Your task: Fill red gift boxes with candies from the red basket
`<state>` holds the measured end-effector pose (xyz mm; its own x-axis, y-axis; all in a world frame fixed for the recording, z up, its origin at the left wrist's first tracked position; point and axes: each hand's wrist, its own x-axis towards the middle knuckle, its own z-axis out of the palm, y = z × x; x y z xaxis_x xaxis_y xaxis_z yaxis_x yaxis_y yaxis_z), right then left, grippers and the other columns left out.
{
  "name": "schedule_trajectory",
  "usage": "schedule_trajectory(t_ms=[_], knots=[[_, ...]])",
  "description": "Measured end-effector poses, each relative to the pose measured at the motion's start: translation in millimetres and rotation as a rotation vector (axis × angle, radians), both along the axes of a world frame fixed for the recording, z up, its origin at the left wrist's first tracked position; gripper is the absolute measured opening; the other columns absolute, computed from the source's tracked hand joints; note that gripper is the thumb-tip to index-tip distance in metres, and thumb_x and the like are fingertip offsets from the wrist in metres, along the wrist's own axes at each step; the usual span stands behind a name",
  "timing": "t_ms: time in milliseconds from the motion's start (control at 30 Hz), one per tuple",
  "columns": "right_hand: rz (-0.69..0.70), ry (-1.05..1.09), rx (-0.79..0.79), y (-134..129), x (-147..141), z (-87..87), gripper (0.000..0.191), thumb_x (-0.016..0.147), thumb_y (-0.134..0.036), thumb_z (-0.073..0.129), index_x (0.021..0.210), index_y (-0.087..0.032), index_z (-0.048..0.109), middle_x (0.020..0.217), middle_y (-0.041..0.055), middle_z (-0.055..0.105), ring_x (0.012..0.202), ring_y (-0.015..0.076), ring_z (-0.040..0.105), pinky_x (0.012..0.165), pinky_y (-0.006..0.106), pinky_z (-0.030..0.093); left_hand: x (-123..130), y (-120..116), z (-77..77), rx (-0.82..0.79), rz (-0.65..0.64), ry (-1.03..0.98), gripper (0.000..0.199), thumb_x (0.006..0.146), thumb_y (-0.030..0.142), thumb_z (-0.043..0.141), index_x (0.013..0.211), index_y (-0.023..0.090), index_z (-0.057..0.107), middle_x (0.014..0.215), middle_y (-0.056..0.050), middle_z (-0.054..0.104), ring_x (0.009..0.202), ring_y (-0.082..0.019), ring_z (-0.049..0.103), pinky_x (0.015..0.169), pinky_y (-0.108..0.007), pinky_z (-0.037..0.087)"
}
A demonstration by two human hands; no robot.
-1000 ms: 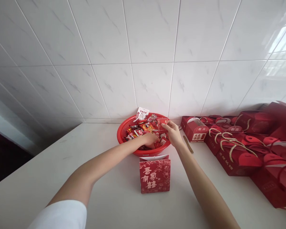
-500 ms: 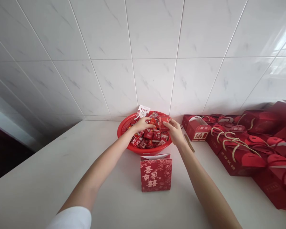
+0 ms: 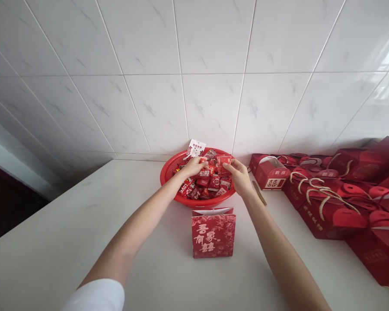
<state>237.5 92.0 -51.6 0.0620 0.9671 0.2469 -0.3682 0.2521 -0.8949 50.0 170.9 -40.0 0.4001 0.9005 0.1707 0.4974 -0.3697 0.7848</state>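
A red plastic basket (image 3: 165, 179) full of red-wrapped candies (image 3: 203, 181) stands against the tiled wall. Over its middle, my left hand (image 3: 195, 167) has its fingers pinched together on a small red-wrapped candy, mostly hidden by the fingertips. My right hand (image 3: 239, 173), above the basket's right side, grips a flat red packet (image 3: 223, 164) between thumb and fingers. In front of the basket, a red paper gift bag (image 3: 213, 235) with pale Chinese lettering stands upright, its top open.
Red gift boxes (image 3: 330, 216) with rope handles crowd the right side of the white table (image 3: 84, 224). A smaller red box (image 3: 272, 172) stands near the basket. Beside it lies a thin brown strip (image 3: 259, 193). A white card (image 3: 196, 148) sticks up at the basket's back.
My left hand's fingers have closed on a candy in the basket. My right hand keeps the red packet in nearly the same place. The view has shifted slightly.
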Motion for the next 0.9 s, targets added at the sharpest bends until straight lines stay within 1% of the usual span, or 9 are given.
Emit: schedule_trajectory(t_ms=[100, 200, 333, 433, 533, 667, 733, 800, 900], knots=[[0.001, -0.012, 0.002, 0.1, -0.2, 0.3, 0.031, 0.064, -0.045, 0.084, 0.082, -0.023, 0.070, 0.085, 0.0022, 0.075, 0.079, 0.0230, 0.068, 0.074, 0.035, 0.055, 5.0, -5.4, 3.6, -0.004, -0.039, -0.018, 0.053, 0.096, 0.052, 0.039, 0.091, 0.012, 0.075, 0.093, -0.011, 0.078, 0.103, -0.026, 0.068, 0.106, -0.040, 0.043], [0.017, -0.029, 0.024, 0.7, -0.4, -0.7, 0.031, 0.066, -0.045, 0.083, 0.082, -0.023, 0.070, 0.088, 0.0023, 0.075, 0.082, 0.0227, 0.068, 0.078, 0.036, 0.055, 12.1, -11.6, 6.9, -0.001, -0.076, -0.041, 0.060, 0.101, 0.049, 0.027, 0.114, 0.011, 0.072, 0.107, -0.012, 0.077, 0.117, -0.026, 0.064, 0.111, -0.039, 0.040], [0.035, -0.119, 0.047, 2.1, 0.0, -3.2, 0.032, 0.068, -0.048, 0.082, 0.082, -0.023, 0.067, 0.082, 0.0004, 0.072, 0.080, 0.0207, 0.066, 0.076, 0.034, 0.054, 19.4, -18.6, 9.6, 0.039, -0.141, -0.082, 0.059, 0.102, 0.052, 0.024, 0.133, 0.020, 0.064, 0.143, -0.007, 0.061, 0.145, -0.023, 0.039, 0.121, -0.039, 0.027], [0.028, -0.170, 0.056, 3.0, 0.4, -4.2, 0.033, 0.068, -0.048, 0.083, 0.081, -0.023, 0.065, 0.079, -0.0006, 0.070, 0.081, 0.0205, 0.065, 0.075, 0.033, 0.054, 22.5, -23.5, 11.9, 0.041, -0.205, -0.083, 0.062, 0.103, 0.056, 0.019, 0.137, 0.025, 0.061, 0.155, -0.003, 0.049, 0.151, -0.023, 0.028, 0.123, -0.040, 0.022], [0.034, -0.164, 0.052, 2.5, 0.1, -3.4, 0.031, 0.070, -0.045, 0.082, 0.084, -0.023, 0.065, 0.084, -0.0003, 0.071, 0.084, 0.0210, 0.066, 0.078, 0.034, 0.054, 24.5, -29.1, 15.9, 0.026, -0.252, -0.063, 0.063, 0.103, 0.055, 0.016, 0.139, 0.025, 0.058, 0.150, -0.004, 0.054, 0.151, -0.022, 0.029, 0.122, -0.039, 0.025], [0.074, -0.151, 0.029, 0.1, -1.0, -1.0, 0.031, 0.071, -0.044, 0.081, 0.088, -0.024, 0.067, 0.086, 0.0001, 0.073, 0.082, 0.0206, 0.067, 0.077, 0.035, 0.056, 26.4, -34.4, 19.6, -0.009, -0.277, -0.098, 0.061, 0.104, 0.053, 0.018, 0.141, 0.024, 0.057, 0.146, -0.005, 0.057, 0.150, -0.021, 0.030, 0.124, -0.038, 0.020], [0.084, -0.116, 0.018, 0.3, -1.2, -0.8, 0.034, 0.069, -0.045, 0.082, 0.090, -0.023, 0.068, 0.085, 0.0007, 0.074, 0.079, 0.0213, 0.069, 0.076, 0.036, 0.057, 27.7, -34.7, 18.8, -0.043, -0.282, -0.125, 0.062, 0.103, 0.054, 0.019, 0.140, 0.023, 0.057, 0.142, -0.007, 0.060, 0.145, -0.023, 0.037, 0.120, -0.038, 0.027], [0.044, -0.061, 0.014, 2.3, -0.5, -1.8, 0.036, 0.067, -0.044, 0.084, 0.091, -0.023, 0.068, 0.086, 0.0018, 0.075, 0.080, 0.0225, 0.070, 0.076, 0.038, 0.057, 29.4, -33.4, 15.6, -0.120, -0.278, -0.133, 0.069, 0.103, 0.058, 0.012, 0.138, 0.020, 0.059, 0.134, -0.010, 0.065, 0.134, -0.024, 0.050, 0.110, -0.038, 0.040], [-0.090, 0.022, 0.014, 7.6, 2.0, -4.6, 0.034, 0.065, -0.043, 0.084, 0.086, -0.023, 0.066, 0.088, 0.0026, 0.075, 0.081, 0.0229, 0.071, 0.076, 0.038, 0.057, 32.4, -30.7, 7.7, -0.153, -0.320, 0.035, 0.083, 0.101, 0.054, -0.005, 0.128, 0.017, 0.064, 0.120, -0.013, 0.070, 0.112, -0.023, 0.064, 0.093, -0.034, 0.050]])
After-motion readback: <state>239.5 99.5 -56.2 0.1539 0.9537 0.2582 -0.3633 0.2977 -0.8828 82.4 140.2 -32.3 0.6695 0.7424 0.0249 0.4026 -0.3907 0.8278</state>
